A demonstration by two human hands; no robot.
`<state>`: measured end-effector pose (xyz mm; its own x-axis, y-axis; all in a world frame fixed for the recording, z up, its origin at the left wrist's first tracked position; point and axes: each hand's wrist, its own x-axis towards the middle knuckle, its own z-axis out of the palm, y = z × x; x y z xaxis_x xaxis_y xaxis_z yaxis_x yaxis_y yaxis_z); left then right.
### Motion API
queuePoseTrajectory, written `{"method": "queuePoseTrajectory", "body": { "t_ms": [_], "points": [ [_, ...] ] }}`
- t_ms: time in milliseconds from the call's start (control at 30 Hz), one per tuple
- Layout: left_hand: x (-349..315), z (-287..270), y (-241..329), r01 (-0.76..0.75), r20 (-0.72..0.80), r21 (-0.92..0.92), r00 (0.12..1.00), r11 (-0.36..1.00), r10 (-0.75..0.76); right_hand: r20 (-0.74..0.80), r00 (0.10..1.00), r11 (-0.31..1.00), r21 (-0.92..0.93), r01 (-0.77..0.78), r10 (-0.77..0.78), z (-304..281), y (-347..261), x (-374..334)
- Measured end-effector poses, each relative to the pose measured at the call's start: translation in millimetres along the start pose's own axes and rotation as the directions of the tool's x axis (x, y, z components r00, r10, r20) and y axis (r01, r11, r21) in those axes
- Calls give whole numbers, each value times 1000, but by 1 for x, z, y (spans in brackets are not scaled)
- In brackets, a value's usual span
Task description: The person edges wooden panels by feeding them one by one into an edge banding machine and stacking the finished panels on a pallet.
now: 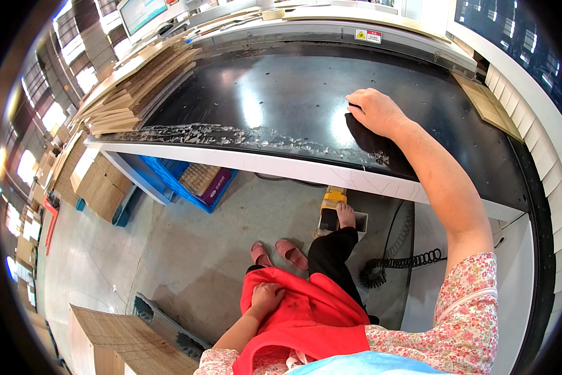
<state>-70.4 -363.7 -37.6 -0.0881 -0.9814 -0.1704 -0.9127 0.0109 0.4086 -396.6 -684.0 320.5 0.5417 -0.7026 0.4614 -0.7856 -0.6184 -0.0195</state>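
My right hand [375, 111] is over the black worktop [281, 87], right of its middle, with a dark shadow or reflection beneath it. Its fingers and thumb close round something small and black, whose kind I cannot make out. On my lap rests my left hand [267, 297], lying on the red apron [318, 337] with loosely bent fingers and nothing visible in it. One bare foot [345, 215] is on a yellow foot pedal [334, 197] under the table.
Stacked brown boards [137, 84] cover the worktop's left end; one board [487, 106] lies at the right. Translucent scraps [212, 134] line the front edge. Below are a blue crate [209, 205], a coiled black cable [412, 259] and pink shoes [291, 253]. Cardboard [121, 337] stands lower left.
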Motion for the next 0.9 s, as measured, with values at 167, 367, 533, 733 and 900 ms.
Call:
{"method": "queuePoseTrajectory", "body": {
  "t_ms": [167, 367, 533, 733, 900],
  "points": [
    [0, 0, 0, 2, 7, 2, 1000, 1000, -2, -8, 1000, 1000, 13, -1, 2, 1, 0, 0],
    [0, 0, -1, -8, 0, -13, 1000, 1000, 8, 7, 1000, 1000, 3, -23, 23, -2, -3, 0],
    [0, -2, 1, -9, 2, -6, 1000, 1000, 9, 36, 999, 999, 2, -33, 33, -3, -3, 0],
    [0, 0, -1, -1, -8, -13, 1000, 1000, 1, -3, 1000, 1000, 13, -11, 11, 0, -1, 0],
    [0, 0, 0, -4, -3, -5, 1000, 1000, 4, 7, 1000, 1000, 10, -14, 14, -2, -2, 0]
  ]
}}
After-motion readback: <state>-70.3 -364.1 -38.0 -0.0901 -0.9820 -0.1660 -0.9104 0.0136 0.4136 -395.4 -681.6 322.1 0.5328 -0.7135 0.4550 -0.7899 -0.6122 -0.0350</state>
